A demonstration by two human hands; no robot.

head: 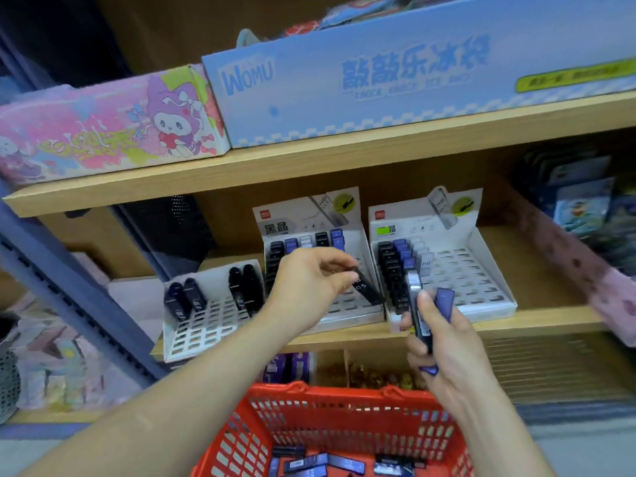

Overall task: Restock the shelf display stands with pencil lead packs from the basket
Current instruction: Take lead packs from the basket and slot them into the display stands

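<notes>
My left hand [309, 287] pinches a black lead pack [366, 287] marked HB 0.5, tilted in front of the middle display stand [347, 315]. My right hand [444, 342] grips a bunch of packs [423, 308], black, clear and blue, in front of the right display stand [481, 284]. Both white stands hold rows of black, blue and clear packs at their back left, with many bare slots. A third stand [206, 325] at the left holds several dark packs. Below, the red basket [344, 407] has several loose packs on its bottom.
The stands sit on a wooden shelf [537, 321]. Above it another shelf carries a blue WOMU box [378, 80] and a pink cartoon box [103, 125]. A grey metal upright [69, 297] runs at the left. Packaged goods fill the right side.
</notes>
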